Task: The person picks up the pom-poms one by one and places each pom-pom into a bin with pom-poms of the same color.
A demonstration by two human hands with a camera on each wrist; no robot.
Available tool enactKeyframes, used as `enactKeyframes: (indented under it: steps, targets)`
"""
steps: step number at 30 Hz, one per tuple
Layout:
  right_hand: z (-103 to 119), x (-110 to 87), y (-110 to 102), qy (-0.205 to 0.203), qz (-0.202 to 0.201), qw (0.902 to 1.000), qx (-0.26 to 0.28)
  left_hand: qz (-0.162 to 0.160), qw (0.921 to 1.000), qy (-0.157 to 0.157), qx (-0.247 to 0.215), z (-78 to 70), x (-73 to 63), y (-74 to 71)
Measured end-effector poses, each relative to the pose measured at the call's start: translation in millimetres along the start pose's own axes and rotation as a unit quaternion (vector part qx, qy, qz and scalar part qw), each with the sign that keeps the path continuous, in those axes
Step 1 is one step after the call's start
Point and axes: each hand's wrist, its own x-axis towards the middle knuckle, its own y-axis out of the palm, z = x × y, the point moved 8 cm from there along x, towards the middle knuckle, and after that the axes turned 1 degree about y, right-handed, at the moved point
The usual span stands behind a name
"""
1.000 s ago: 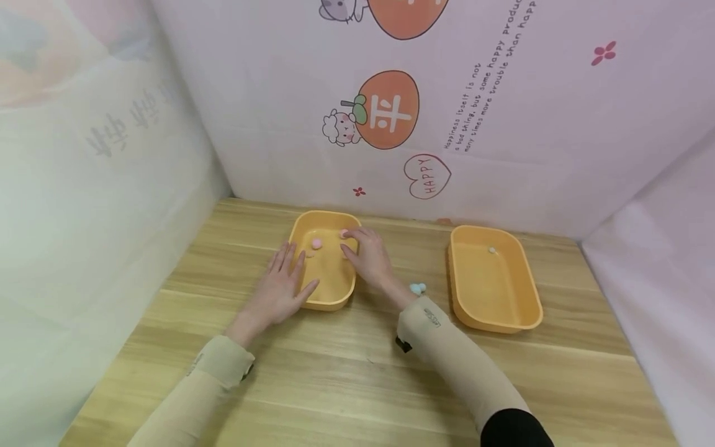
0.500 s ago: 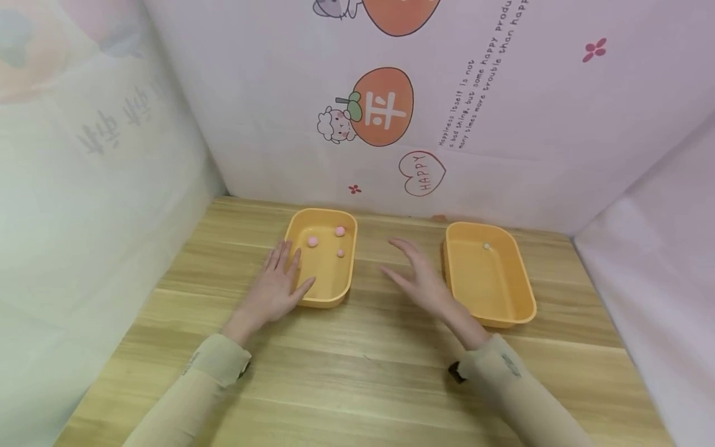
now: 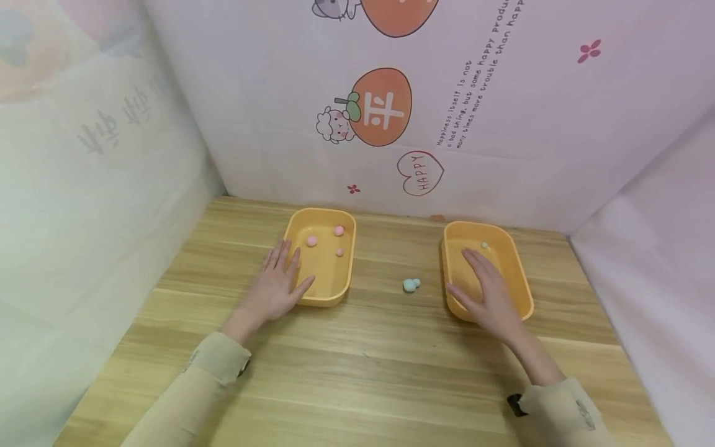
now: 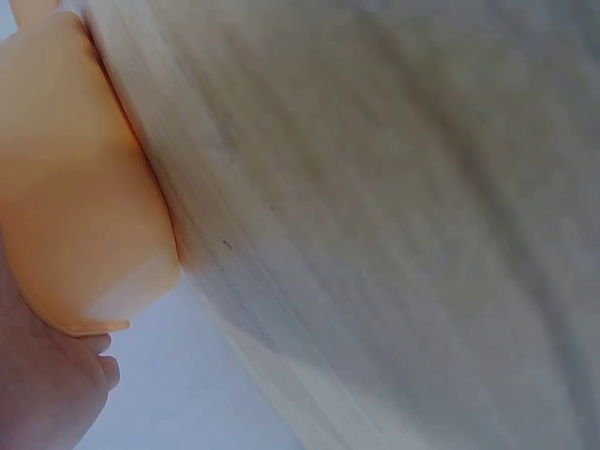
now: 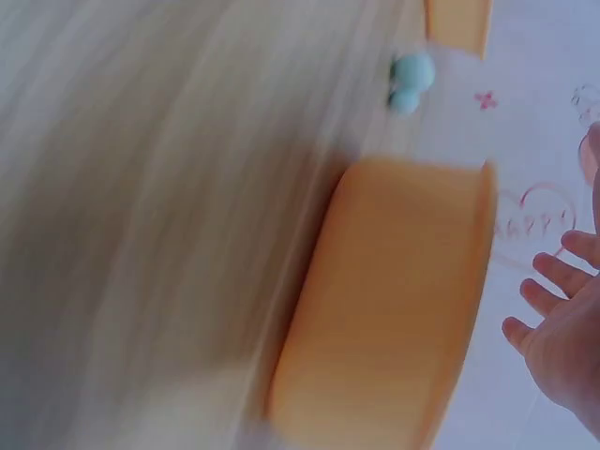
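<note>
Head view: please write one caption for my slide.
Left hand at a rectangular orange plastic tray of pink balls, right hand over a matching tray, pale blue balls between them.

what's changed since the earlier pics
The right hand has moved right, from the left tray to the right tray, where its fingers now hover with nothing visible in them. The far pink ball that was at its fingertips now lies free. The left hand stays at the left tray; both trays and the pale blue piece between them look unmoved.
</note>
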Motion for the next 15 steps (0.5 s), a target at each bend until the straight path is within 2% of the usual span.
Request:
enactKeyframes:
  steps: [5,9,15]
  targets:
    - [-27,-16.0,-14,0.021,0.017,0.9983,-0.051,-0.005,1.0000,0.004,-0.006,-1.7,0.1,-0.7]
    - [-56,-28.1,-21,0.036,0.040,0.9930,-0.105,-0.010,0.9999,0.004,-0.010,-1.3,-1.9,-0.2]
    - [-85,-38.7,-27,0.038,0.061,0.9856,-0.153,-0.014,0.9998,0.003,-0.010,-1.0,-3.2,-0.6]
